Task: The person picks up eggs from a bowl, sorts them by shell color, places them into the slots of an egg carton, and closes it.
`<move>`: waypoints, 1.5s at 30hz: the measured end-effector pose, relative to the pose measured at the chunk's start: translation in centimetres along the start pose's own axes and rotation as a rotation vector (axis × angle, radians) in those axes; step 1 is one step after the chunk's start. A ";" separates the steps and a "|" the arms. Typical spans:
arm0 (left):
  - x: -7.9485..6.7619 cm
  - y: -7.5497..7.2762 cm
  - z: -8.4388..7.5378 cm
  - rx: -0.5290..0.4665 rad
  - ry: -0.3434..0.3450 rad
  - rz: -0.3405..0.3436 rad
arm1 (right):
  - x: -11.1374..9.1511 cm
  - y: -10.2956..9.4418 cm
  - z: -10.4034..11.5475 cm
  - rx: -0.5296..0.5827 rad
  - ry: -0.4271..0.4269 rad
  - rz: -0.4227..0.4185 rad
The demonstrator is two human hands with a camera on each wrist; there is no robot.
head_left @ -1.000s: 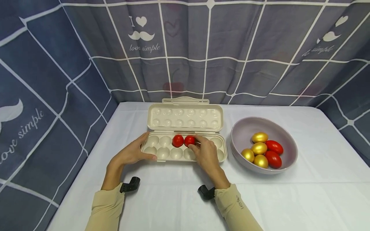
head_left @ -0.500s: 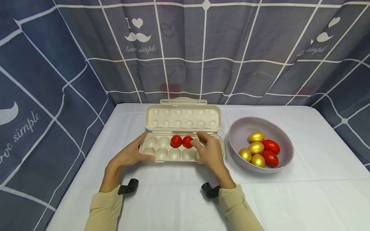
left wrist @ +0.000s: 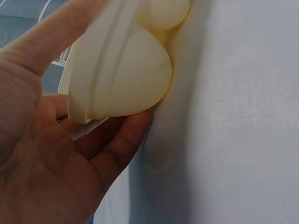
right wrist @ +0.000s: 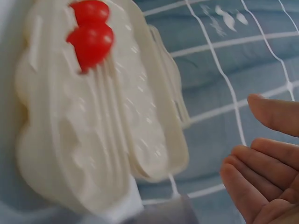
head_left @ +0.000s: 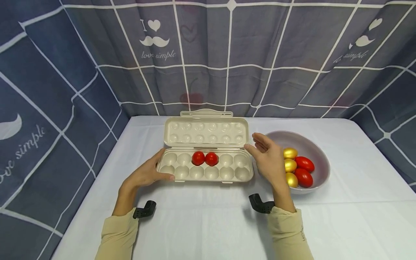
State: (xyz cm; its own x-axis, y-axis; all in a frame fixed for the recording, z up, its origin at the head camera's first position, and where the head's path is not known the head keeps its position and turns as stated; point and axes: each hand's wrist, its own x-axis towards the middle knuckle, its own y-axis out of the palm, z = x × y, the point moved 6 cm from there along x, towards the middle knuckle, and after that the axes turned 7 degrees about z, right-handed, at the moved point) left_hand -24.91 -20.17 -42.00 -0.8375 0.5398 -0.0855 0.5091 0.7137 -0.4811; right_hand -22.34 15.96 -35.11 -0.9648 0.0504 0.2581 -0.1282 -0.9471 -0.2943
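Observation:
An open cream egg box (head_left: pixel 226 173) lies on the table in the head view, its lid (head_left: pixel 206 131) folded back. Two red eggs (head_left: pixel 198 158) sit side by side in the middle of its back row. My left hand (head_left: pixel 145 174) grips the box's left end. In the left wrist view, the thumb lies along the rim and the fingers (left wrist: pixel 119 147) reach under a cup. My right hand (head_left: pixel 270 160) is in the air between the box and the bowl, holding nothing. Its fingers (right wrist: pixel 252 179) are loosely extended in the right wrist view.
A mauve bowl (head_left: pixel 320 159) stands to the right, partly hidden by my right hand. Inside are several gold eggs (head_left: pixel 290 165) and two red eggs (head_left: pixel 304 177). A patterned curtain (head_left: pixel 208 83) hangs behind the white-covered table (head_left: pixel 201 224).
My right hand has let go of the right-hand red egg, which stays in its cup. That hand has moved right to the bowl's near side. My left hand keeps its grip.

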 end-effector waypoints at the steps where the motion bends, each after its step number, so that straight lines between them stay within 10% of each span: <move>1: 0.0 0.0 0.0 0.001 -0.003 -0.002 | 0.0 -0.5 0.0 0.003 0.004 -0.005; 15: 0.0 0.0 0.2 -0.005 0.023 0.004 | -1.0 -6.7 -1.3 -0.112 0.098 -0.031; 45: 0.1 -0.1 0.2 0.020 0.017 0.000 | -1.9 -11.1 -4.1 -0.291 0.254 -0.133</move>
State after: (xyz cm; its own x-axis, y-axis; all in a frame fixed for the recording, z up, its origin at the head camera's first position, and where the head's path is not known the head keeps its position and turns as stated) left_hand -25.05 -20.29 -42.18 -0.8339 0.5473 -0.0711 0.5051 0.7049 -0.4981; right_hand -20.06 27.65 -36.15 -0.9569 0.2773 0.0864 -0.2797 -0.7998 -0.5310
